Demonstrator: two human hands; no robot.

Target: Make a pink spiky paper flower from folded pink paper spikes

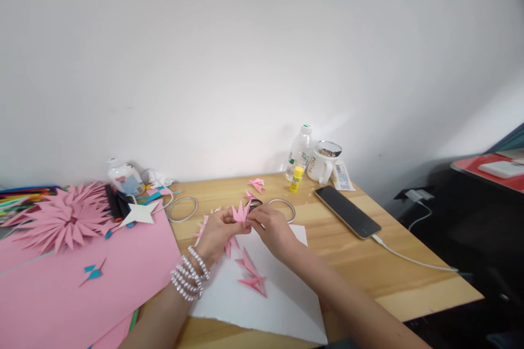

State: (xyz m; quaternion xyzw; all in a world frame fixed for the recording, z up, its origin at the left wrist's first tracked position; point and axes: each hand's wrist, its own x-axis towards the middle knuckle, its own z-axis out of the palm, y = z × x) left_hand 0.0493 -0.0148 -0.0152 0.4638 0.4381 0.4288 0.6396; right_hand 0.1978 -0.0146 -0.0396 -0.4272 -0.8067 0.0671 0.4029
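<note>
Both hands meet over a white sheet of paper (282,305) on the wooden table. My left hand (219,232), with a pearl bracelet (188,278) wound round the wrist, pinches a pink folded paper piece (240,211) with pointed tips. Closed on the right side of that same piece are the fingers of my right hand (272,228). Loose pink folded pieces (254,278) lie on the sheet below the hands. More pink points (203,226) show beside and partly behind my left hand. Scissor handles (256,204) are partly hidden behind my right hand.
A yellow glue stick (296,180), a plastic bottle (300,152) and a white mug (323,162) stand at the back. A phone (347,211) with a cable lies right. Leftward are a large pink paper flower (69,221), pink paper (135,278) and a white paper star (141,212).
</note>
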